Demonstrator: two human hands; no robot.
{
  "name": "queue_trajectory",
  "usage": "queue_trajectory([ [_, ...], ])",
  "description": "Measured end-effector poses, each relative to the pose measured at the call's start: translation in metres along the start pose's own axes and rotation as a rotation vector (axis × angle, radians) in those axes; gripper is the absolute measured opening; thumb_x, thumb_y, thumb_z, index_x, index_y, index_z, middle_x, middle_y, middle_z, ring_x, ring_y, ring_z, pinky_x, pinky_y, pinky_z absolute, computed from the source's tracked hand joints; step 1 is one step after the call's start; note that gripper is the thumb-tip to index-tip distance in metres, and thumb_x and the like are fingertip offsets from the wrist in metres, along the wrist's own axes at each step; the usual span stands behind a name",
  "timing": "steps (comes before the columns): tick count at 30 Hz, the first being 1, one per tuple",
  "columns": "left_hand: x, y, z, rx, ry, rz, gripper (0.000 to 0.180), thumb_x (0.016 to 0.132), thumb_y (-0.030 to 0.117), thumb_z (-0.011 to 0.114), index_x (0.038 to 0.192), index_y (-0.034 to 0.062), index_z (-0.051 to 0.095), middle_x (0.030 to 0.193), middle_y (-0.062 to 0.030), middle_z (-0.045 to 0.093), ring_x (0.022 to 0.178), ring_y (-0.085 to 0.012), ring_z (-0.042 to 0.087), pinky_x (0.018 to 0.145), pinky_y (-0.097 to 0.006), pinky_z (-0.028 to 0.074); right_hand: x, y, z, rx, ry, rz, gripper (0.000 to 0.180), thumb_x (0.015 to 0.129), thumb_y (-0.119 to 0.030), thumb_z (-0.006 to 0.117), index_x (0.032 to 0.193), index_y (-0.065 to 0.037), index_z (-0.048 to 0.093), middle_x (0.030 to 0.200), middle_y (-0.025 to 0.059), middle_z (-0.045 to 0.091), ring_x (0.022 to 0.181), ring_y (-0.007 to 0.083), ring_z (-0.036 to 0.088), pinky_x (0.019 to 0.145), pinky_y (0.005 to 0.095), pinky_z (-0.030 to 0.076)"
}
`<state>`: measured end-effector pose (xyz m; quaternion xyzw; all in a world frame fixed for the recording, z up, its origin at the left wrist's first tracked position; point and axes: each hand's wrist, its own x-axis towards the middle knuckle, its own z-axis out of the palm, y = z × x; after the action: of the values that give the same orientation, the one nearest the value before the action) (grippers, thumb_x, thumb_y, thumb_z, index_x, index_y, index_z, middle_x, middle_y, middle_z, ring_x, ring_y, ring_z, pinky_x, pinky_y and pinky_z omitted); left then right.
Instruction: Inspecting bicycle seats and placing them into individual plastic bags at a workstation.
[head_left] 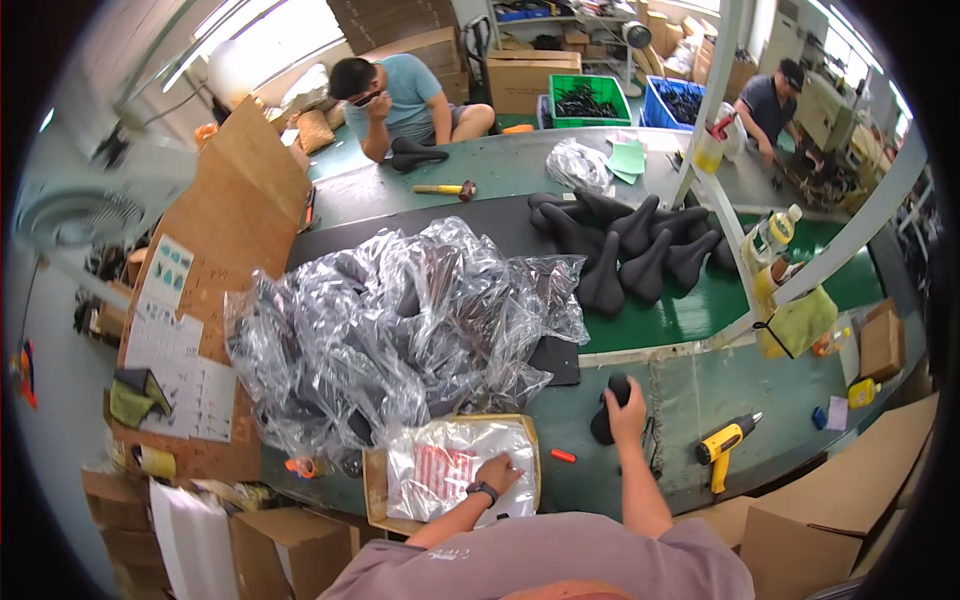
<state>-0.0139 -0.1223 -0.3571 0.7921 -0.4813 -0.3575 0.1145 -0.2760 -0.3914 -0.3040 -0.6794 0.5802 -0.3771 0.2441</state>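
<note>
A black bicycle saddle point(602, 424) is in my right hand point(627, 408), its fingers wrapped round one end above the green bench. My left hand point(497, 472), with a dark band at the wrist, rests on a stack of clear plastic bags point(415, 482). Its fingers look slightly spread on the top bag, which has red print showing through. The bags lie in an open shallow cardboard box point(533, 440) at the bench's near edge. Just beyond the box rises a big heap of saddles wrapped in clear plastic point(400, 320).
Several bare black saddles point(645, 265) are piled at the back right. On the bench lie a yellow heat gun point(725, 445), a red marker-like object point(563, 456) and a hammer point(445, 190). A metal frame post point(735, 240) rises at right. Two people sit across the bench.
</note>
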Motion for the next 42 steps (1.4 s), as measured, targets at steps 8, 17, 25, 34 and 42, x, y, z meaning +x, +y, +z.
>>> queue_trajectory([
  [8, -0.009, -0.036, 0.031, -0.065, 0.150, 0.059, 0.038, 0.094, 0.042, 0.083, 0.104, 0.0068, 0.076, 0.101, -0.0197, 0.081, 0.097, -0.0424, 0.077, 0.086, -0.052, 0.060, -0.193, -0.021, -0.172, -0.255, -0.109, 0.138, 0.065, 0.085, -0.021, 0.093, 0.140, 0.001, 0.065, 0.132, 0.0308, 0.074, 0.121, 0.0486, 0.074, 0.105, 0.0554, 0.058],
  [17, -0.066, -0.043, 0.038, -0.178, 0.203, 0.221, 0.041, 0.098, 0.036, 0.078, 0.123, 0.0037, 0.080, 0.119, -0.0178, 0.081, 0.110, -0.0385, 0.077, 0.098, -0.050, 0.060, -0.260, 0.024, -0.181, -0.830, -0.610, 0.504, 0.077, 0.086, -0.050, 0.091, 0.137, -0.001, 0.059, 0.129, 0.0298, 0.077, 0.125, 0.0469, 0.074, 0.103, 0.0571, 0.061],
  [25, -0.177, 0.050, -0.059, -0.290, 0.479, 0.534, 0.029, 0.102, 0.026, 0.078, 0.123, 0.0063, 0.079, 0.116, -0.0157, 0.079, 0.110, -0.0374, 0.074, 0.097, -0.047, 0.059, -0.242, -0.115, -0.135, 0.773, -0.856, 1.017, 0.076, 0.105, -0.084, 0.052, 0.104, -0.011, 0.071, 0.068, 0.0034, 0.061, 0.040, 0.0137, 0.046, 0.040, 0.0309, 0.035],
  [34, -0.277, 0.140, -0.202, 0.185, 0.565, 1.018, 0.046, 0.101, 0.043, 0.073, 0.131, 0.0087, 0.074, 0.145, -0.0121, 0.071, 0.141, -0.0349, 0.062, 0.127, -0.057, 0.042, -0.267, -0.264, -0.159, 1.304, -1.518, 1.103, 0.086, 0.112, -0.080, 0.036, 0.149, -0.005, 0.055, 0.067, 0.0088, 0.056, 0.040, 0.0123, 0.038, 0.039, 0.0283, 0.033],
  [42, -0.213, 0.027, -0.270, -0.039, 0.672, 0.106, 0.046, 0.116, 0.041, 0.057, 0.126, 0.0025, 0.079, 0.099, -0.0174, 0.083, 0.101, -0.0435, 0.079, 0.098, -0.052, 0.061, -0.289, -0.254, -0.178, 1.445, -1.613, 0.993, 0.095, 0.111, -0.083, 0.029, 0.157, -0.001, 0.047, 0.065, 0.0068, 0.046, 0.039, 0.0089, 0.026, 0.038, 0.0261, 0.027],
])
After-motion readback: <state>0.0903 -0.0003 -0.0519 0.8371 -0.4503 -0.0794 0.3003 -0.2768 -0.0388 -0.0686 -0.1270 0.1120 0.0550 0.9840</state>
